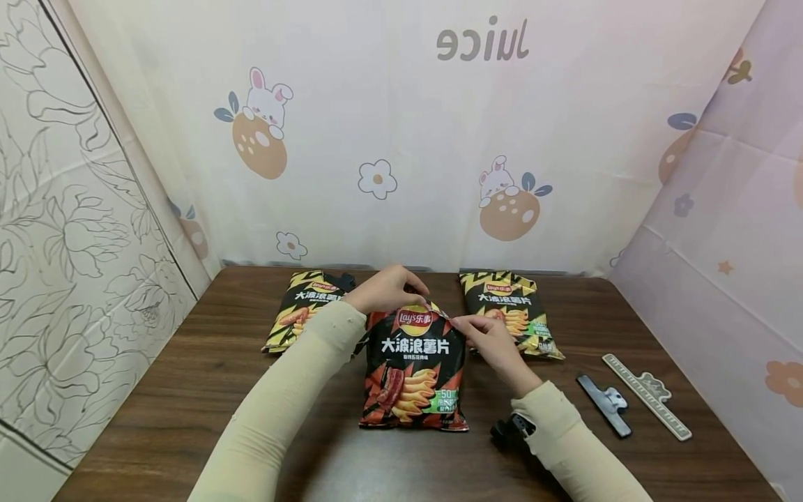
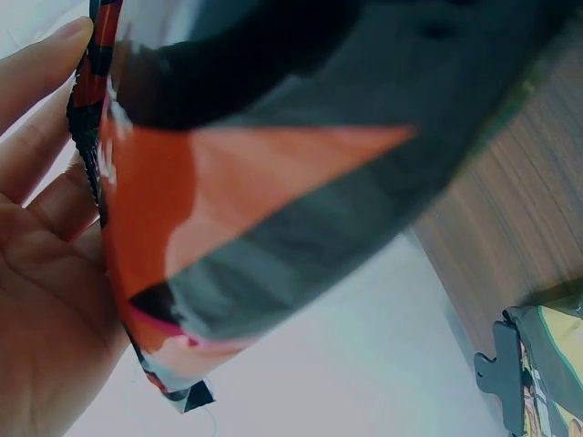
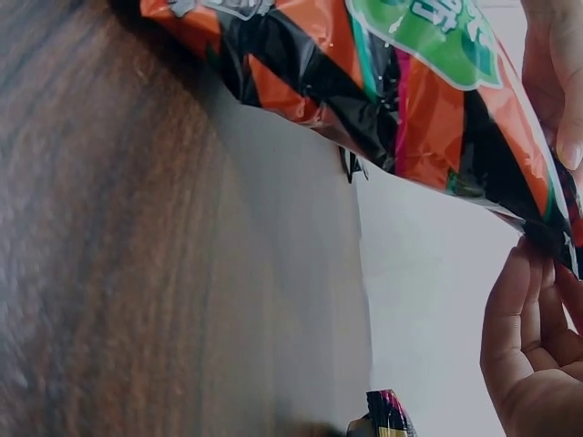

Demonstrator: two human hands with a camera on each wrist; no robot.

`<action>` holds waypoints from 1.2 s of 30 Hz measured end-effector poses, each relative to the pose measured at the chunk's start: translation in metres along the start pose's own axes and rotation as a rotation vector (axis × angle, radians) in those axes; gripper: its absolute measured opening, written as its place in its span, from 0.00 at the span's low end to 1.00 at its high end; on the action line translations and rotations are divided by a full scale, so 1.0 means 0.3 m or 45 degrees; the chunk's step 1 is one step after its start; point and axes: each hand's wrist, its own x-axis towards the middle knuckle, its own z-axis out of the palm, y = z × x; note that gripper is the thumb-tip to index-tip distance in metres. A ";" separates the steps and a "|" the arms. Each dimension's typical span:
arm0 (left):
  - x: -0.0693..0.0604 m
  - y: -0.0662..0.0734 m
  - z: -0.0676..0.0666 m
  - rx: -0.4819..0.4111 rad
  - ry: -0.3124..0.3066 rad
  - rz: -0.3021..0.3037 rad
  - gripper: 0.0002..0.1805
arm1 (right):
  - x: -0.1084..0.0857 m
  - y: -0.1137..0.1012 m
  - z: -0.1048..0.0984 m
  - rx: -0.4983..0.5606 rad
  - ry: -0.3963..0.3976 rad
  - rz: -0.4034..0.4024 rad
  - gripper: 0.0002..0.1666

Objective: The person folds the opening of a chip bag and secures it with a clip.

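A red and black bag of Lay's chips [image 1: 414, 376] stands upright at the middle of the table, its printed front towards me. My left hand [image 1: 392, 287] grips the top edge from behind. At the top right corner, my right hand [image 1: 492, 341] pinches the edge between thumb and fingers. In the left wrist view the bag [image 2: 273, 209] fills most of the picture, with the left hand [image 2: 55, 237] beside its edge. The right wrist view has the right hand [image 3: 537, 337] below the bag's top end [image 3: 492, 155].
Two yellow and black chip bags lie behind, one at left [image 1: 291, 314] and one at right [image 1: 508, 314]. A dark clip [image 2: 506, 373] is on the left one. On the table's right side lie a grey clip [image 1: 605, 404] and a long white clip [image 1: 649, 397]. A curtain [image 1: 389, 230] hangs behind.
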 end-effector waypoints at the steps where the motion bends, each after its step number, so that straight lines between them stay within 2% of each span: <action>1: 0.000 0.000 0.000 0.000 0.000 -0.003 0.14 | 0.001 0.000 0.001 0.001 -0.005 -0.008 0.27; 7: -0.001 0.004 -0.001 0.017 0.009 -0.017 0.14 | 0.005 0.002 0.008 0.003 -0.011 -0.051 0.22; 25: -0.002 0.004 -0.002 0.075 0.030 -0.019 0.13 | -0.003 0.002 0.025 0.053 0.046 -0.082 0.20; 36: -0.011 -0.008 -0.016 0.017 0.029 -0.092 0.13 | -0.016 -0.002 0.026 0.071 0.042 -0.073 0.20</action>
